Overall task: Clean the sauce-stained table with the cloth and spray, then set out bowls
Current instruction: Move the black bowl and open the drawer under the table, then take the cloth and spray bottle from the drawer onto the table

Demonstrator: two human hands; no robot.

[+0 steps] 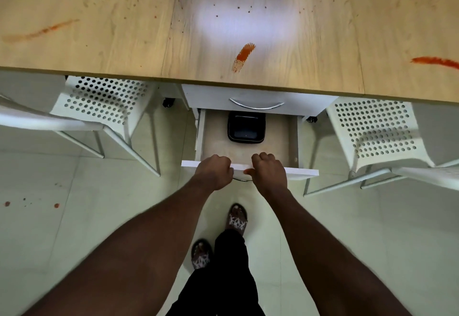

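A light wooden table [124, 50] fills the top of the view, marked with red sauce smears [244, 53] and many small specks. Under its front edge a white drawer [304, 172] stands pulled out. My left hand [214, 171] and my right hand [268, 170] both grip its front panel, fingers curled over the top edge. Inside the drawer lies a stack of black square bowls [246, 127]. No cloth or spray bottle is in view.
A closed drawer with a curved metal handle [256, 104] sits above the open one. White perforated chairs stand at left [104, 99] and right [375, 129]. Red drops [56, 205] mark the pale floor tiles. My feet stand below the drawer.
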